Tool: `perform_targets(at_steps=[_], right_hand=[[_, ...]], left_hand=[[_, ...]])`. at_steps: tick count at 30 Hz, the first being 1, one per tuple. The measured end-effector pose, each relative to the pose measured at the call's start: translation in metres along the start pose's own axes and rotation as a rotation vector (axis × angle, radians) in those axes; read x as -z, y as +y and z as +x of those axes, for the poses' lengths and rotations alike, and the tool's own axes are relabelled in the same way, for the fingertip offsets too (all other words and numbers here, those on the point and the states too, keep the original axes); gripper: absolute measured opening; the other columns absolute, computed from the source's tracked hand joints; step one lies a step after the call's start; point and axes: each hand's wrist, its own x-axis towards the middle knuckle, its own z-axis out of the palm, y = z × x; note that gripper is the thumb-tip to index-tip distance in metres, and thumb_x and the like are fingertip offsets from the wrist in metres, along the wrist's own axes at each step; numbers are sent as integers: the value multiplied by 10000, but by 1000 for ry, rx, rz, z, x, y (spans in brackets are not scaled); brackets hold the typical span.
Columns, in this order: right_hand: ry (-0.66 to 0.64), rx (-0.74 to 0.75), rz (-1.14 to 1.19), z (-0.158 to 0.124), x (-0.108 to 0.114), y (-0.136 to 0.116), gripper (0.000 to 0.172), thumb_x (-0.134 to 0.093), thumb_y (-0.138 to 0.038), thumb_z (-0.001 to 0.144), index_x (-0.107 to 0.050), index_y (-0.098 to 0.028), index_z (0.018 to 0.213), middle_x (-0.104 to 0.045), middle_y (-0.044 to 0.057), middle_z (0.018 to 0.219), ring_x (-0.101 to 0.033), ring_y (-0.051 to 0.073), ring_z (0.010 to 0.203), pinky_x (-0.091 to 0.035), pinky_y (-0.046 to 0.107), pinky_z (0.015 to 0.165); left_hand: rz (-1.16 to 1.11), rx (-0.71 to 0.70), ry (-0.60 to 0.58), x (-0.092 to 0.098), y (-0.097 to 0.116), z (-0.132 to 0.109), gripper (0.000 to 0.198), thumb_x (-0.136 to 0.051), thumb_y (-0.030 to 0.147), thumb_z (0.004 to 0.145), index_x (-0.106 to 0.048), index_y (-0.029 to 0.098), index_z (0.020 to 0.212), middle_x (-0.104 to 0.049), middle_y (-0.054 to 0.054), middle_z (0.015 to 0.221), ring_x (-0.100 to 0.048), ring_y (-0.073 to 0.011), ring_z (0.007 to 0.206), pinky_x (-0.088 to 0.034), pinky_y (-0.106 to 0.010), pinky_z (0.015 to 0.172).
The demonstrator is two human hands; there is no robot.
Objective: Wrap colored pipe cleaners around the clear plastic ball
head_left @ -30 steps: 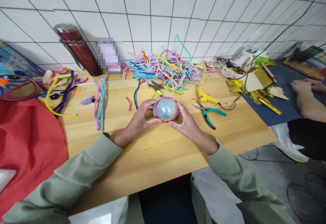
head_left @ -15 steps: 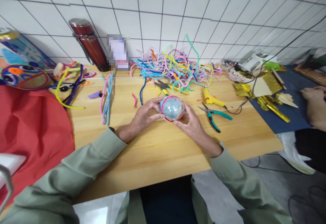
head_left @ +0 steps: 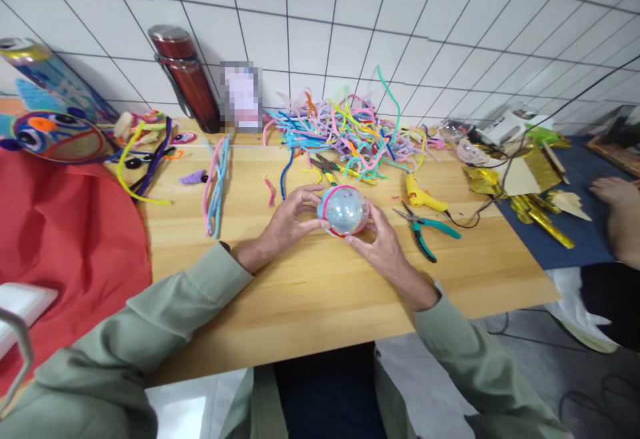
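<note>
Open tabletop (head_left: 300,306) nearer than the clear ball (head_left: 346,210), teal pliers (head_left: 419,222) blocking right, pipe-cleaner heap (head_left: 345,134) behind

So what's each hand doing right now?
Left hand: holding the ball by its left side.
Right hand: holding the same ball by its right side.

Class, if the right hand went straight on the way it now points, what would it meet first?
The ball, which the right hand is touching. Past it, the line seems to run toward the yellow-handled pliers, though depth is unclear.
</note>
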Motion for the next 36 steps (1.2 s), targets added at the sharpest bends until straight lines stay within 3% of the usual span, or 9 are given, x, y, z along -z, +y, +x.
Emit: perform_targets(at_steps=[6, 11, 17, 23, 27, 36], right_hand=[[-12, -12, 7, 0, 1, -2, 870, -885, -469, 857, -487, -291, 1610, -563, 179, 1626, -641, 372, 1418, -600, 591, 1137], [-42, -18, 29, 2, 4, -6, 842, -875, -528, 864, -517, -287, 1587, -589, 169, 1597, -646, 358, 1396, -597, 568, 1130], [-142, -41, 124, 7, 12, -16, 651, -714, -673, 967, -634, -279, 1479, -700, 124, 1414, -707, 309, 1252, -606, 502, 1077], [-33, -52, 50, 12, 14, -23, 570, -593, -704, 1021, -728, -300, 1398, -758, 93, 1334, -713, 321, 1212, -595, 519, 1073], [-3, -68, 18, 13, 13, -26, 503, -587, -663, 1034, -767, -296, 1326, -785, 84, 1260, -732, 298, 1097, -616, 470, 965], [32, -57, -48, 14, 12, -27, 489, -622, -664, 1008, -794, -279, 1256, -808, 69, 1112, -722, 277, 975, -594, 424, 858]], left_hand=[[-99, 65, -24, -1, 1, 0, 513, -968, 484, 812, -685, 209, 1140, -723, -160, 1435, -690, -304, 1391, -533, -558, 1222], [-176, 155, -14, -2, 6, 1, 507, -976, 464, 802, -671, 216, 1123, -717, -134, 1429, -698, -294, 1359, -628, -463, 1065], [-246, 336, 39, 3, 10, 7, 588, -963, 562, 782, -660, 210, 1144, -770, -68, 1184, -754, -221, 1066, -617, -357, 918], [-274, 400, 70, 2, 16, 8, 532, -905, 605, 835, -667, 219, 1113, -737, -30, 1134, -707, -174, 958, -601, -305, 829], [-326, 450, 79, 1, 17, 8, 511, -896, 616, 841, -683, 217, 1078, -715, -13, 1049, -682, -145, 868, -598, -267, 758], [-403, 524, 74, 0, 16, 7, 516, -921, 603, 816, -672, 222, 1059, -723, -2, 1018, -713, -158, 902, -653, -313, 820]])
